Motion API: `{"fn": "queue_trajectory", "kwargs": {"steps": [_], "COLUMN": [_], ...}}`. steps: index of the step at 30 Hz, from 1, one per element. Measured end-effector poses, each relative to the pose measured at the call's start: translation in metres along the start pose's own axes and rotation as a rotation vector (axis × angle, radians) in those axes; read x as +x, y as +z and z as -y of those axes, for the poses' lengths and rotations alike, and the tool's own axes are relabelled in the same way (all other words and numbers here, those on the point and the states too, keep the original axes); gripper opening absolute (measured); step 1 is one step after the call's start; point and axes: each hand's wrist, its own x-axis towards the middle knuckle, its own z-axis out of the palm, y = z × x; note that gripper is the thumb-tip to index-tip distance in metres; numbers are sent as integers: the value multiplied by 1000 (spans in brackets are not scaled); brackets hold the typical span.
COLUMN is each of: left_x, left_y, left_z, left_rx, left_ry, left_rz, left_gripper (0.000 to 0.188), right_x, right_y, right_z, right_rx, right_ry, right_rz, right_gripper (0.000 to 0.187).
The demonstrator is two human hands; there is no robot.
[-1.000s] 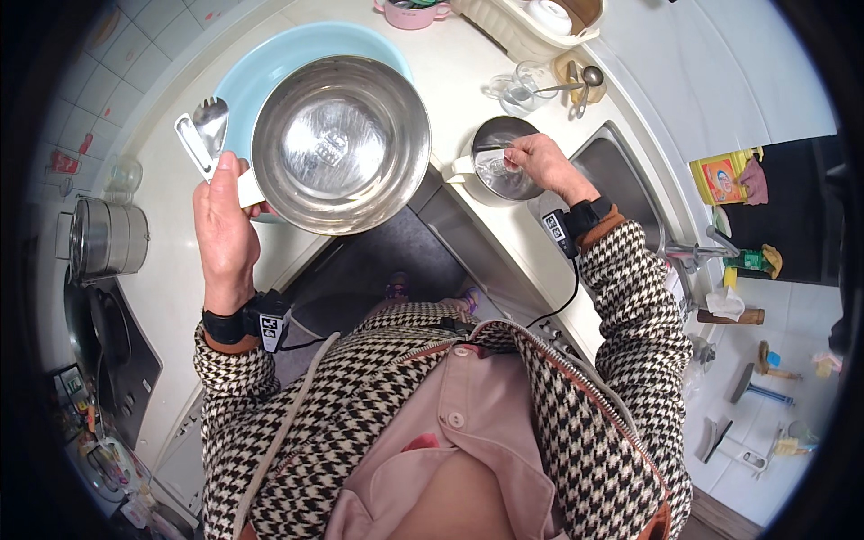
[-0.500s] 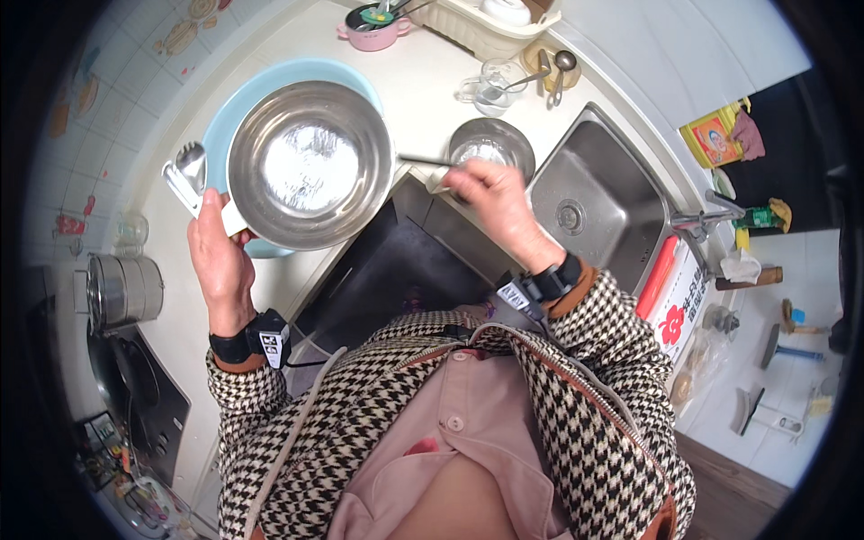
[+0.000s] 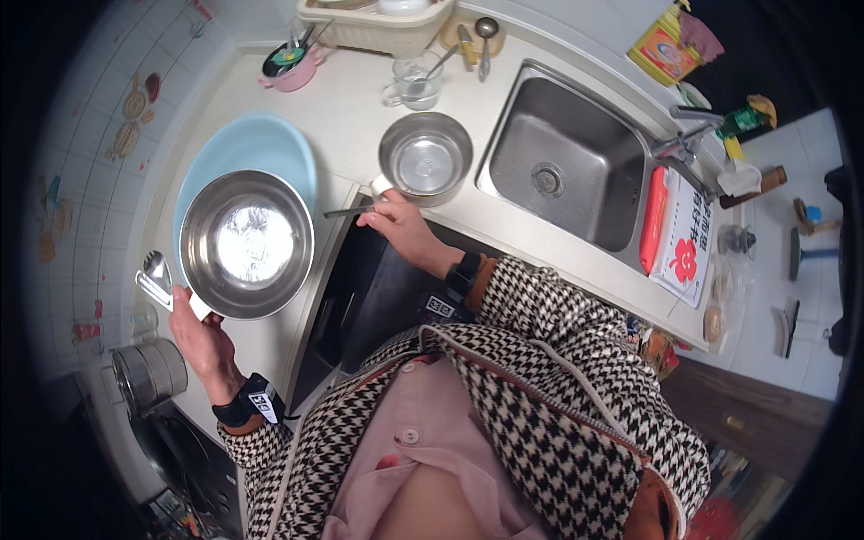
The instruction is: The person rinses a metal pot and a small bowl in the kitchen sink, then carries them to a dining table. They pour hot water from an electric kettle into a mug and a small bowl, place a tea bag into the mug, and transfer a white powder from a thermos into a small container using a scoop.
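A wide steel pan (image 3: 247, 243) with a white handle is tilted partly over a light blue basin (image 3: 292, 144), my left hand (image 3: 202, 346) closed round the handle. Metal cutlery with a fork-like end (image 3: 157, 277) sticks up beside that hand's fingers. My right hand (image 3: 409, 236) is closed on a thin dark-grey stick-shaped utensil (image 3: 349, 212), whose kind I cannot make out. It hovers near the counter's front edge, just below the white handle of a smaller steel pan (image 3: 425, 160). That pan stands on the counter.
A steel sink (image 3: 549, 180) lies to the right, its faucet (image 3: 688, 142) behind. A glass cup (image 3: 417, 85), a ladle (image 3: 486, 45), a pink pot (image 3: 292, 74) and a cream rack (image 3: 373, 31) stand at the back. Stacked steel containers (image 3: 148, 378) are at left.
My view has shifted, so the sink sits further left. Relative to the counter, my left hand and its pan have come nearer me. My right hand has moved back from beside the smaller pan.
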Motion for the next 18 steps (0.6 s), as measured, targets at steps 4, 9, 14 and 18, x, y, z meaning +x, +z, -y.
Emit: {"fn": "queue_trajectory", "kwargs": {"steps": [4, 9, 14, 18], "left_x": [1, -7, -25, -40], "left_y": [7, 28, 78, 140], "left_z": [-4, -13, -32, -42], "left_rx": [-13, -46, -14, -48], "left_ry": [10, 50, 51, 64], "left_rz": [42, 154, 330, 468], "left_gripper": [44, 48, 51, 48], "right_x": [1, -24, -51, -85], "right_y": [-5, -50, -138, -217], "right_z": [5, 15, 31, 56], "right_rx": [137, 392, 320, 436], "right_ry": [-44, 118, 201, 180], "right_rz": [-102, -193, -238, -251], "right_gripper": [21, 22, 21, 24]}}
